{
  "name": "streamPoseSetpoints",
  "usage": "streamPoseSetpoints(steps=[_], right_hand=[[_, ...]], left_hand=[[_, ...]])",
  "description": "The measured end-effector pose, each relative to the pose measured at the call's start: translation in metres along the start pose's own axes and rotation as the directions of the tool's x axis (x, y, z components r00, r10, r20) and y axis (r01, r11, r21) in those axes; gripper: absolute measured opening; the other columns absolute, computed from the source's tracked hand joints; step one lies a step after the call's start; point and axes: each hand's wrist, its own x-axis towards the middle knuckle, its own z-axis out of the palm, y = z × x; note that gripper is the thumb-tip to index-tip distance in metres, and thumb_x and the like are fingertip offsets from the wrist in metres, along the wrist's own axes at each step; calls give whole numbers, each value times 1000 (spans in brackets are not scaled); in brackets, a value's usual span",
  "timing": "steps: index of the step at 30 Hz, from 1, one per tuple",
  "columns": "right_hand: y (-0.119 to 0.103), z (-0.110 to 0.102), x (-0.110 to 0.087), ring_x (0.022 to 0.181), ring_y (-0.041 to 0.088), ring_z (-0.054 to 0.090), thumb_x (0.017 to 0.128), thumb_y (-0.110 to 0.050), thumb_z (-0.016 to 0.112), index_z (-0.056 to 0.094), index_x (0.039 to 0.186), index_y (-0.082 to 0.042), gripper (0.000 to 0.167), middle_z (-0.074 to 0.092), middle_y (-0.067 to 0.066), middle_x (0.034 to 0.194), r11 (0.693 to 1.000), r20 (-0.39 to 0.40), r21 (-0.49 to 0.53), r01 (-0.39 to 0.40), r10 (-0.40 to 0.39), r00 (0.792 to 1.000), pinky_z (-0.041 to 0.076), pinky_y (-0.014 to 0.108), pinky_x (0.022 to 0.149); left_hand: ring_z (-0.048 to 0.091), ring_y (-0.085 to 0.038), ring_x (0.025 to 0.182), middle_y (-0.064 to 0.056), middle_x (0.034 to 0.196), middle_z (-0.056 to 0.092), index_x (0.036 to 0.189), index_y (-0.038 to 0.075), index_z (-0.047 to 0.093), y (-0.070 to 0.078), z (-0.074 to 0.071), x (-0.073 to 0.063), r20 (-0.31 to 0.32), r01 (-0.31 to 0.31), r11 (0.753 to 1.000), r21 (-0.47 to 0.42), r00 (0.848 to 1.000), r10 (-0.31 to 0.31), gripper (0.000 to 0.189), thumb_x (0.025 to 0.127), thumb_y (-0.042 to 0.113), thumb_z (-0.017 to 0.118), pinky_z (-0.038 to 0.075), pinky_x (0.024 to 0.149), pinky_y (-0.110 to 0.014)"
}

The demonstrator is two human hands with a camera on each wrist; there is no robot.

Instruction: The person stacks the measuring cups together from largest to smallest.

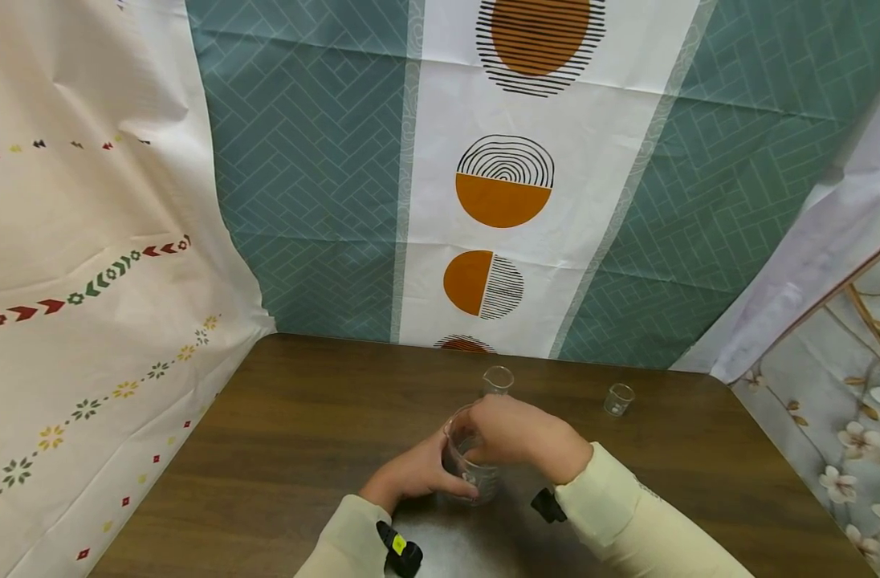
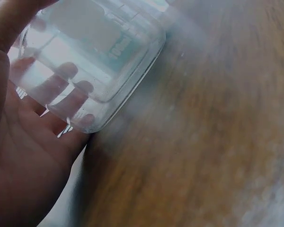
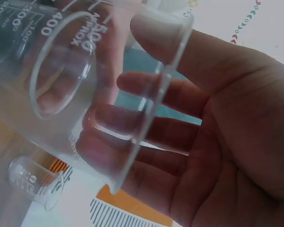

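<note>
My left hand (image 1: pixel 414 472) grips a large clear glass beaker (image 1: pixel 487 483) low on its wall, fingers and thumb round it, as the left wrist view also shows. Marks up to 500 stand on this beaker (image 3: pixel 61 28) in the right wrist view. My right hand (image 1: pixel 523 433) reaches in over the rim. Its fingers (image 3: pixel 142 120) hang loosely inside the mouth and pinch nothing that I can see. Deeper inside, smaller printed marks suggest a nested smaller beaker (image 3: pixel 7 40), though its outline is unclear.
Behind the right hand stands a small beaker (image 1: pixel 498 379), partly hidden. Another, smaller beaker (image 1: pixel 618 400) is at the back right of the brown wooden table (image 1: pixel 303 417). Patterned cloths (image 1: pixel 310 177) hang along the back and sides.
</note>
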Motion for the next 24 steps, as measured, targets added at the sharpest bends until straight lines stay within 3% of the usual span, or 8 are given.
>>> streamPoseSetpoints(steps=[7,17,24], right_hand=[[3,-4,-4,92,7,65,82,-24,75,69,116,-19,35,71,-7,106,999,3,-21,47,-47,999,53,28,83],[7,-10,-14,96,10,62,82,-29,76,67,120,-21,40,67,-10,105,997,-8,-46,62,-62,998,52,30,85],[8,-15,-20,90,8,60,81,-33,76,66,123,-24,44,65,-11,101,996,-25,-78,53,-55,998,51,30,83]], left_hand=[[32,-19,143,5,155,33,151,42,12,1,0,0,-14,-1,1000,0,1000,1,103,77,28,82,34,112,-41],[35,-22,141,-2,153,37,152,33,17,0,0,-1,-24,-7,999,42,1000,8,99,77,28,82,36,109,-38],[40,-21,137,0,150,40,149,41,18,1,1,0,-14,-7,1000,11,1000,7,98,77,29,83,40,104,-32]])
